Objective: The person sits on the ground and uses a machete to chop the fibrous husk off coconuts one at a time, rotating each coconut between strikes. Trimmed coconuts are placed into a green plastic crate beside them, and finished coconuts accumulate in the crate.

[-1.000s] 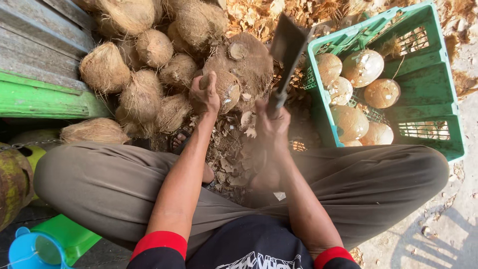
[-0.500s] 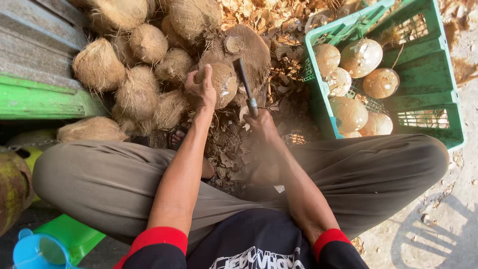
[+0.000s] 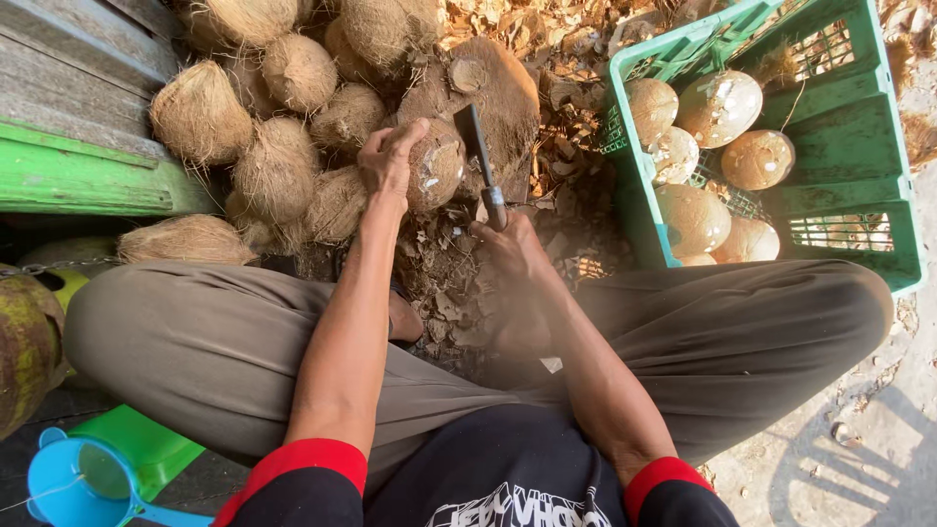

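My left hand clamps over the half-husked coconut at upper centre of the frame, steadying it against the wooden block. My right hand grips the cleaver, blade edge-on beside the shell. Peeled coconuts sit in the green crate, upper right.

Green crate of peeled coconuts, husked coconut pile, blue funnel.
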